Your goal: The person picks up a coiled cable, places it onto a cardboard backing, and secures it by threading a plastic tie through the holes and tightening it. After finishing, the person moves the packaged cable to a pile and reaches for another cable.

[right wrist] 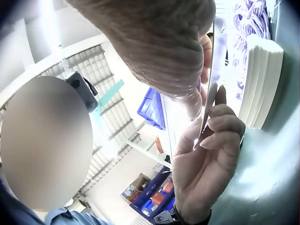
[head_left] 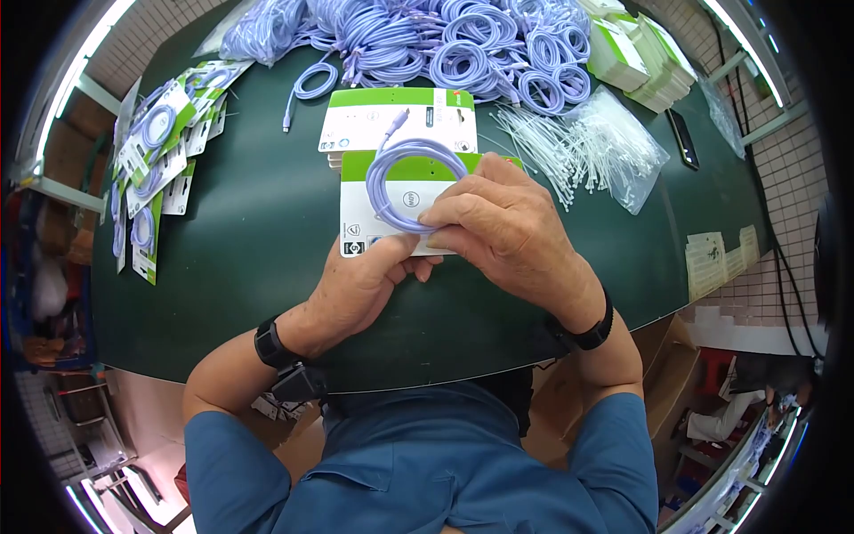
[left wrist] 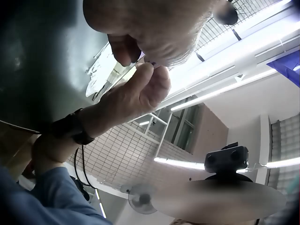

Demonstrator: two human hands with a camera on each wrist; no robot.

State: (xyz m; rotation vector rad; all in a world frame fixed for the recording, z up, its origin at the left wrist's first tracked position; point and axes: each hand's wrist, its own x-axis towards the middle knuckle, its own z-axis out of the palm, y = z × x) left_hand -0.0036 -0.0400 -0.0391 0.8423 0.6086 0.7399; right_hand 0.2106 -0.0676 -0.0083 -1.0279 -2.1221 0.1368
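Note:
A green-and-white backing card (head_left: 356, 206) is pinched at its lower edge by my left hand (head_left: 354, 283), thumb in front and fingers behind. Against the card's face lies a coiled lilac cable (head_left: 377, 182), one plug sticking up at its top left. Thumb and fingertips of my right hand (head_left: 520, 227) pinch the coil's lower right side and cover part of the card. In the right wrist view the card (right wrist: 213, 70) shows edge-on, with the left hand (right wrist: 208, 164) gripping its lower end.
Behind the card stands a stack of similar cards (head_left: 391, 125). A heap of lilac cables (head_left: 382, 44) fills the far side. White cable ties (head_left: 592, 147) spill from a clear bag, near a phone (head_left: 683, 140). Cards with cables (head_left: 158, 129) lie left; more card stacks (head_left: 623, 55) stand far right.

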